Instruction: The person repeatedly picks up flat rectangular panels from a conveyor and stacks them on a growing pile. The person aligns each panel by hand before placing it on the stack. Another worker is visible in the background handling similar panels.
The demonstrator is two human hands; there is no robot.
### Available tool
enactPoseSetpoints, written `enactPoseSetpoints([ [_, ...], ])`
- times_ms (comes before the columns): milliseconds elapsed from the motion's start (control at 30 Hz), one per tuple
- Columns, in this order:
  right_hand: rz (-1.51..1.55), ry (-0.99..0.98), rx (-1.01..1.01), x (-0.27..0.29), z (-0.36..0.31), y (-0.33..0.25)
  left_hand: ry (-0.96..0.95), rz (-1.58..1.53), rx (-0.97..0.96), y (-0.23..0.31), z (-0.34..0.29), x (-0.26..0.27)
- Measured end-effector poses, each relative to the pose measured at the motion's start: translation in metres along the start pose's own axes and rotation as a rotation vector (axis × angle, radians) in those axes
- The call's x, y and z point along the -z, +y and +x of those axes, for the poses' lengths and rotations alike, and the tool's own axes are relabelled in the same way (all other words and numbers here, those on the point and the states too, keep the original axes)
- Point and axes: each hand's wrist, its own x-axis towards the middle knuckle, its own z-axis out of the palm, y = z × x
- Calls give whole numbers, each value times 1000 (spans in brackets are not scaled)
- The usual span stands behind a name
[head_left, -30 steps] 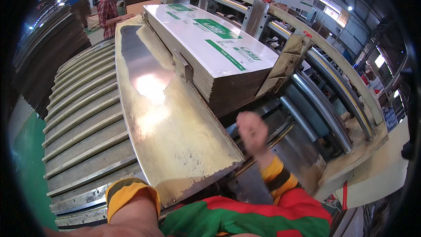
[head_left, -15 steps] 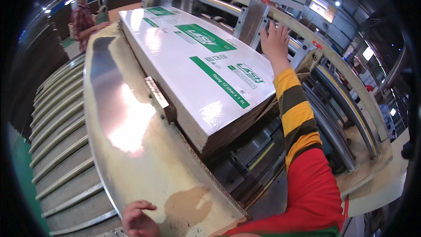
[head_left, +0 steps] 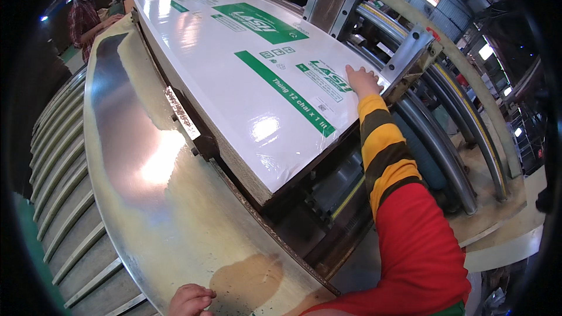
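Observation:
A stack of flat cardboard sheets [head_left: 234,88], its glossy white top printed with green panels, lies in the machine feed. My right hand [head_left: 364,81] rests at the right edge of the top sheet, fingers apart and pointing left over the surface, grasping nothing. The right arm wears a red sleeve with a yellow and black striped cuff. Low in the picture, my left hand [head_left: 190,300] is over the worn metal table [head_left: 193,222]. Its fingers are curled in, with nothing visible in them; the picture's lower edge cuts off part of it.
Steel rollers [head_left: 433,146] and an upright metal bracket [head_left: 410,52] stand right of the stack. A small metal guide [head_left: 182,114] borders its left side. Slatted conveyor bars [head_left: 64,199] run along the far left. At the upper left, another person [head_left: 85,20] stands by the table.
My right hand has come down from above the machine frame onto the sheet's right edge. The left hand's fingers have curled in more. The view has shifted, moving the stack up and left.

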Motion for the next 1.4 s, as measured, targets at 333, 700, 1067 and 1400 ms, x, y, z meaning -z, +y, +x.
enactPoseSetpoints([
  [333, 44, 80, 69, -2, -12, 0, -171, 158, 17, 2, 10, -3],
  [700, 65, 100, 50, -9, -9, -1, -122, 268, 1, -16, 4, -26],
  [1067, 290, 287, 234, 6, -33, 0, -171, 282, -45, -19, 6, -26],
  [1400, 918, 197, 871, 10, -316, 68, -266, 407, -289, -21, 3, -46],
])
